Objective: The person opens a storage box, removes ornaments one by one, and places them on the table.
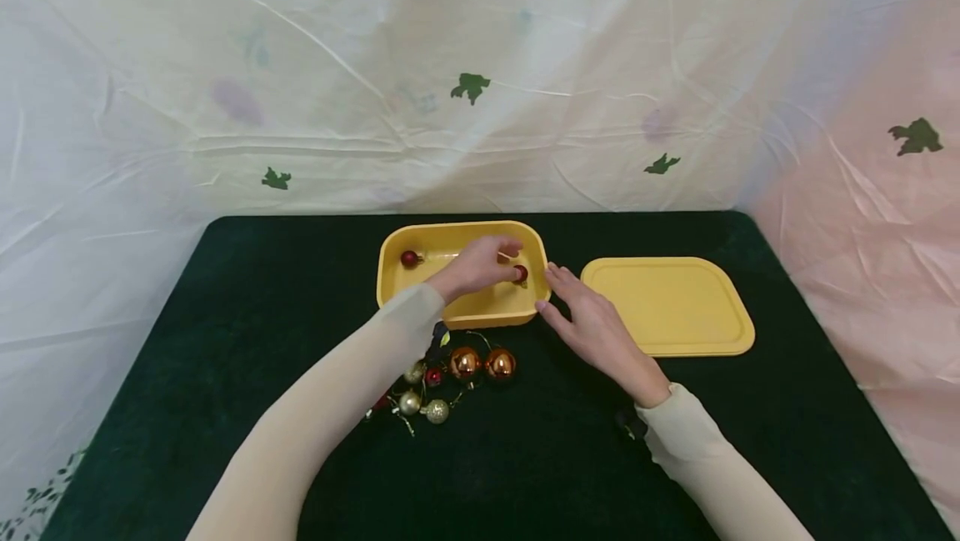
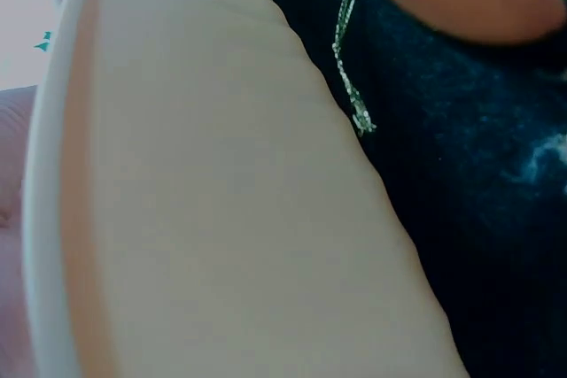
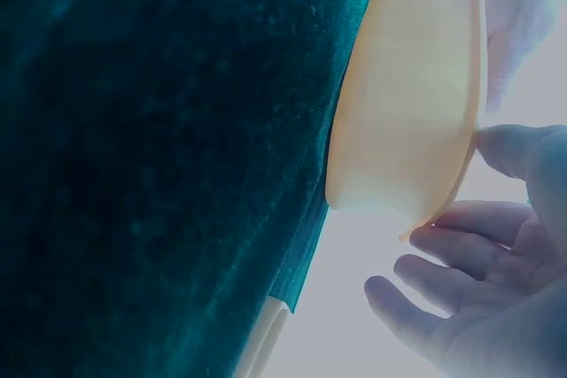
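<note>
A yellow rectangular container [image 1: 457, 322] stands near the table's far side. My left hand [image 1: 476, 266] reaches into its right half, the fingers apart from the thumb. Against the thumb tip lies a small red ball ornament [image 1: 521, 273]; another red ball ornament [image 1: 409, 259] rests at the container's left end. With extended fingers, my right hand [image 1: 596, 328] touches the container's right end; in the right wrist view, its fingertips [image 3: 430, 236] meet the rim. The left wrist view is mostly filled by the container's outer wall [image 2: 239, 165].
In front of the container lie several ornaments, among them copper balls [image 1: 500, 365], gold balls [image 1: 437, 412] and a red ball [image 1: 434, 376]. My left forearm partly covers this group. A flat yellow lid [image 1: 667, 308] lies to the right on the dark green tablecloth [image 1: 525, 474].
</note>
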Tool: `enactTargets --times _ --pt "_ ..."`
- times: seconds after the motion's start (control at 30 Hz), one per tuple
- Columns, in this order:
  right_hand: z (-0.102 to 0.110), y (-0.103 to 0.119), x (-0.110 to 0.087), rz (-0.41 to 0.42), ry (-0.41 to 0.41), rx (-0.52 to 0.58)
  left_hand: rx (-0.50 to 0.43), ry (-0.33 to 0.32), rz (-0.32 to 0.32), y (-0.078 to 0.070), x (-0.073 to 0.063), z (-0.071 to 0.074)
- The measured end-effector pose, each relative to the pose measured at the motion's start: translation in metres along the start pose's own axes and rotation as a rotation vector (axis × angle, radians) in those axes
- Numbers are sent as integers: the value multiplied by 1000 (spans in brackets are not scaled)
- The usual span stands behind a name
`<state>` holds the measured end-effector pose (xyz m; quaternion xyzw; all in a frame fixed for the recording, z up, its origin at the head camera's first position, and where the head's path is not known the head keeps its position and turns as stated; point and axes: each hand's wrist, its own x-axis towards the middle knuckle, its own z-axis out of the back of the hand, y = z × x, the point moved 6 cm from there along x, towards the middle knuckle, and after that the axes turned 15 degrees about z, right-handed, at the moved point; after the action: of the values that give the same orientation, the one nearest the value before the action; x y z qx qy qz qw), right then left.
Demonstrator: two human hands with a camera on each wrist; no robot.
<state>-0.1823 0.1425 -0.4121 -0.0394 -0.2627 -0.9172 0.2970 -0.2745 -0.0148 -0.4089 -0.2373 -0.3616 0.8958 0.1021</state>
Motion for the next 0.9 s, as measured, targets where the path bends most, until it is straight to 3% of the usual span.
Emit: enactTargets --times 0.9 --pt "-2 0 0 -17 9 20 153 2 -4 -1 15 -15"
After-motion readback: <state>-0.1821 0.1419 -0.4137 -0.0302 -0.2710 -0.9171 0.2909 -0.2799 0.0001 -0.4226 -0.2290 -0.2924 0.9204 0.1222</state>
